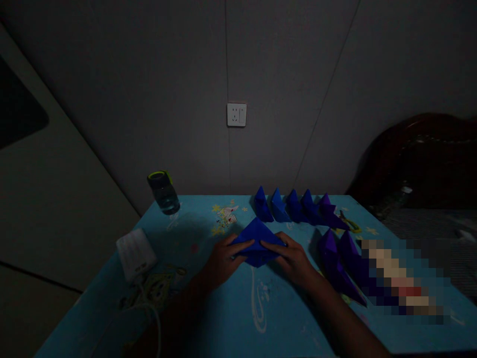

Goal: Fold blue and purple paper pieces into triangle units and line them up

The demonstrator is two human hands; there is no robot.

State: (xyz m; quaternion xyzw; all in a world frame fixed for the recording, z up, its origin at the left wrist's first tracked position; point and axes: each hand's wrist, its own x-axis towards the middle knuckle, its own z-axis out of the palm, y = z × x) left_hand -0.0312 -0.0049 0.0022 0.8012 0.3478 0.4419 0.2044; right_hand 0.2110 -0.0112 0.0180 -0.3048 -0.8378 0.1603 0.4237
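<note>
A folded blue paper piece (257, 238) lies on the light blue table (231, 308), shaped like a pointed triangle. My left hand (223, 258) grips its left side with fingers curled over the edge. My right hand (292, 256) presses and pinches its right side. A row of several finished blue and purple folded paper boats (294, 206) stands behind near the table's far edge. More purple folded pieces (341, 258) lie to the right of my right hand.
A clear bottle with a green-rimmed lid (164, 191) stands at the table's far left corner. A white charger with a cable (134, 254) lies at the left edge. A wall socket (236, 114) is above. A dark bed headboard (417, 159) is at right.
</note>
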